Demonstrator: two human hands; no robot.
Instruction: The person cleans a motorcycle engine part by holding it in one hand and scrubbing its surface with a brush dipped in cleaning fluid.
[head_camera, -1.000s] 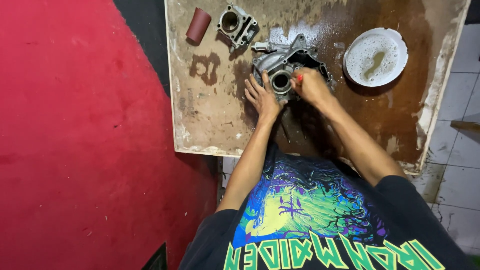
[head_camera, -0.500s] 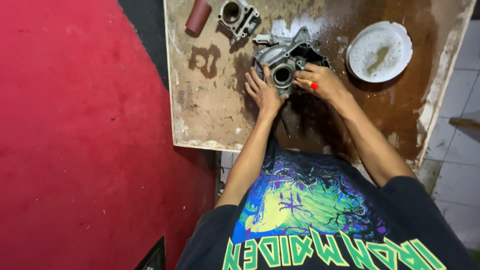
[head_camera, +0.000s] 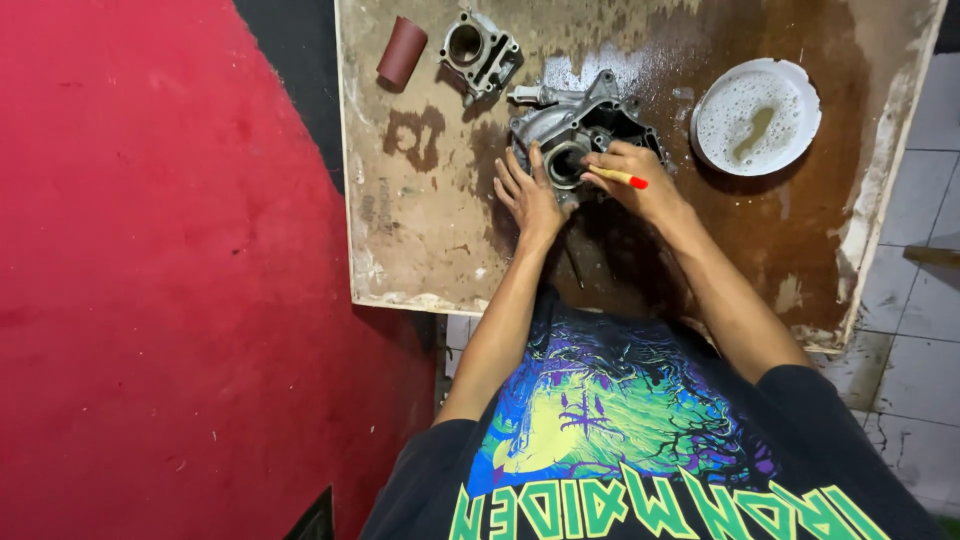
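A grey metal engine casing (head_camera: 565, 118) with a round opening lies on a wet brown board (head_camera: 420, 220). My left hand (head_camera: 525, 192) rests flat against the casing's left side and steadies it. At the round opening my right hand (head_camera: 630, 180) grips a small brush (head_camera: 620, 178) with a pale handle and a red end. The brush's bristle end is hidden by my fingers.
A second grey metal cylinder part (head_camera: 480, 50) and a dark red roll (head_camera: 402, 50) lie at the board's far left. A white bowl of foamy liquid (head_camera: 755, 115) stands at the right. Red floor (head_camera: 160, 280) runs along the left; white tiles (head_camera: 915, 330) lie to the right.
My right hand has shifted a little over the casing's opening with the brush. The left hand stays on the casing. The camera view has moved slightly.
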